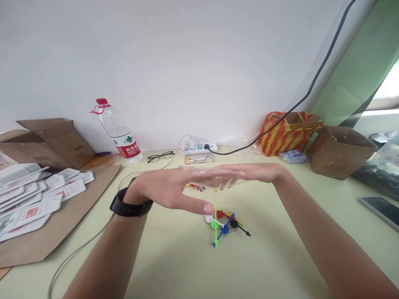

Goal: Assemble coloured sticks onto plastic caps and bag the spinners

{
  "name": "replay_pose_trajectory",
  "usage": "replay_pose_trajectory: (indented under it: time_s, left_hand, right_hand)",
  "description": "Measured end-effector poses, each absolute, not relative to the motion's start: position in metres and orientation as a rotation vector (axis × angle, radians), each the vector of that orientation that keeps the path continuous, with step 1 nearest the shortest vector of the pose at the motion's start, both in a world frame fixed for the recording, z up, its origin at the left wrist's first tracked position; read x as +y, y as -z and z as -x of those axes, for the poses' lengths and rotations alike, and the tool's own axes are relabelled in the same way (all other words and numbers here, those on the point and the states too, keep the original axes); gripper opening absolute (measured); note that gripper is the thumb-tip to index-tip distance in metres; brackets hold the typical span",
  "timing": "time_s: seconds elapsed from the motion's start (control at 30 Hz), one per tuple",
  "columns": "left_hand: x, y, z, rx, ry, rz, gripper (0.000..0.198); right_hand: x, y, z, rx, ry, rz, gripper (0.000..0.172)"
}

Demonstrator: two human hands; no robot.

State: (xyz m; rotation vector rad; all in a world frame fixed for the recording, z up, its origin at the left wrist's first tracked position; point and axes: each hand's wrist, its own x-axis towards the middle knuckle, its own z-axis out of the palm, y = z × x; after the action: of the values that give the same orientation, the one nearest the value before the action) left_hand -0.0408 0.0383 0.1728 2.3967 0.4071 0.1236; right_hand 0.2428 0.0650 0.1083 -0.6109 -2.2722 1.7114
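My left hand (173,189), with a black band on its wrist, reaches in with its thumb stretched out and apart from the fingers. My right hand (257,171) comes from the other side, palm down, with long fingers pointing left. Crinkled clear plastic (212,176) lies between the two hands and partly covers the fingers; its full shape is hidden. Just below the left thumb, a cluster of coloured arrow spinners (224,228) rests on the table, in green, blue, white, red, black and yellow. More small coloured pieces (198,187) show behind the hands.
At the left stand a cardboard box (62,141), a pile of white packets (37,199) and a water bottle (124,141). Glasses (160,156) and a power strip (199,145) lie by the wall. A striped bag (280,135), brown box (339,151) and phone (382,211) are right.
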Motion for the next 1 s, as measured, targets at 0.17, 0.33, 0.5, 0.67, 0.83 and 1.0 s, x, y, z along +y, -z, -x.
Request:
replay_pose_trajectory:
  time_s: [0.17, 0.33, 0.5, 0.67, 0.83, 1.0]
  left_hand:
    - [0.058, -0.171, 0.061, 0.379, -0.258, -2.073, 0.075]
    - [0.076, -0.155, 0.075, 0.408, -0.409, -1.835, 0.084]
    - [0.086, -0.143, 0.072, 0.39, -0.478, -1.727, 0.078]
    - [0.093, -0.135, 0.07, 0.389, -0.5, -1.616, 0.081]
    - [0.094, -0.134, 0.071, 0.411, -0.555, -1.58, 0.082]
    - [0.093, -0.134, 0.071, 0.393, -0.574, -1.563, 0.077]
  right_hand:
    - [0.074, -0.107, -0.263, -2.142, -1.608, 0.708, 0.078]
    - [0.076, -0.109, -0.254, -2.08, -1.273, 0.953, 0.04]
    - [0.076, -0.109, -0.245, -2.076, -1.172, 0.974, 0.04]
    - [0.077, -0.108, -0.247, -2.09, -1.091, 1.018, 0.041]
    - [0.077, -0.106, -0.245, -2.108, -1.098, 1.019, 0.04]
    - [0.075, -0.107, -0.244, -2.109, -1.208, 0.94, 0.034]
